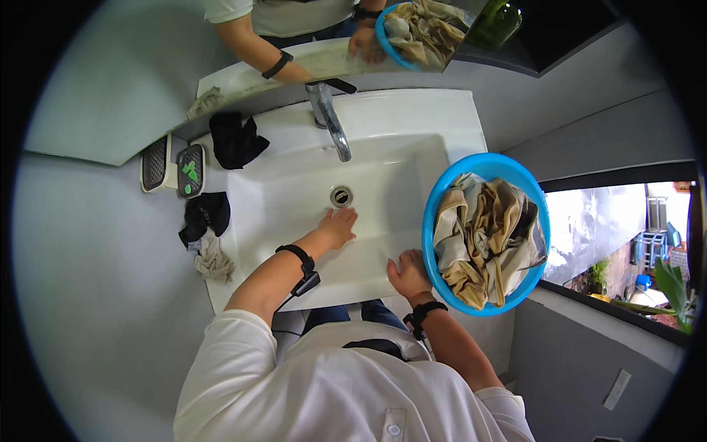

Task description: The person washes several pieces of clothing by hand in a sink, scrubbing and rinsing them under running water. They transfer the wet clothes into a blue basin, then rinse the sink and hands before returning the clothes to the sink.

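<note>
My left hand (pixel 338 227) is stretched flat over the white ceramic sink (pixel 265 221), just in front of the metal drain (pixel 341 196), and holds nothing. Beside the left rim of a blue plastic basin (pixel 432 221) is my right hand (pixel 410 275), its thumb apart from the fingers. Whether it touches that basin I cannot tell. Crumpled beige and grey cloth items (pixel 486 237) fill the basin, which sits over the sink's right edge. Above the drain reaches the spout of a chrome faucet (pixel 334 124), with no water seen running from it.
Black cloth items (pixel 235 141) (pixel 207 212) and a beige cloth (pixel 214 258) lie along the sink's left edge. Green soap pieces (pixel 190 171) rest in a wall-side soap holder (pixel 156 166). A mirror (pixel 138 72) stands behind the sink; a window (pixel 596 237) opens at right.
</note>
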Tool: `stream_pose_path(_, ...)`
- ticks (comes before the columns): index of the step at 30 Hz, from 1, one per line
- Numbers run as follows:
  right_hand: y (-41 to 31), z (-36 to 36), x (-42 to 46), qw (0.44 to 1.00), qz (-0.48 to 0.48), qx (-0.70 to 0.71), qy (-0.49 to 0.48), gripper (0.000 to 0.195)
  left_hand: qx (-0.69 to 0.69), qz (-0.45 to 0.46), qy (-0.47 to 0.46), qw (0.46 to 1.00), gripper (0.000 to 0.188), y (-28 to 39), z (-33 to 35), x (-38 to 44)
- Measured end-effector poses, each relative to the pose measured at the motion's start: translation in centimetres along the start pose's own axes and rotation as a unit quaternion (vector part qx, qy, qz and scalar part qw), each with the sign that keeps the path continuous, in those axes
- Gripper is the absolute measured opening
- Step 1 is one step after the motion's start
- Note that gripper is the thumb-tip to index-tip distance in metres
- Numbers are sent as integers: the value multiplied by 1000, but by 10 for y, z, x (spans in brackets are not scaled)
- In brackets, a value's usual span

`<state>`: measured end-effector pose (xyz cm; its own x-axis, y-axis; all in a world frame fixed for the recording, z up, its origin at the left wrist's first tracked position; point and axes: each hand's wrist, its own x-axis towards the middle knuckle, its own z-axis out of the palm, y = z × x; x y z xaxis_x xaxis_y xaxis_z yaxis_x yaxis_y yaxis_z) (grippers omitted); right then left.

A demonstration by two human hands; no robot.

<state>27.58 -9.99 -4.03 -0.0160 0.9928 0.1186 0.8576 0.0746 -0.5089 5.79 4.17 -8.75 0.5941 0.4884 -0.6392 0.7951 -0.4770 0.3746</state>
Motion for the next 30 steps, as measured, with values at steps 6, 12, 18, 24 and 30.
stream_pose_path(6,1,-1,0,1000,-7,-6,15,24,-230,-75,376,895,25,41,-104,-44)
stream_pose_path(12,0,0,-2,1000,10,-12,6,26,-698,114,374,600,20,43,-205,-57)
stream_pose_path(18,0,-1,-1,1000,5,-15,11,27,-778,262,275,500,14,23,-248,-52)
stream_pose_path(24,-1,2,-3,1000,6,-16,5,28,-738,-75,451,496,31,-9,-192,-28)
stream_pose_path(30,2,2,-5,1000,27,-14,-1,29,-903,-105,215,358,84,32,-161,-3)
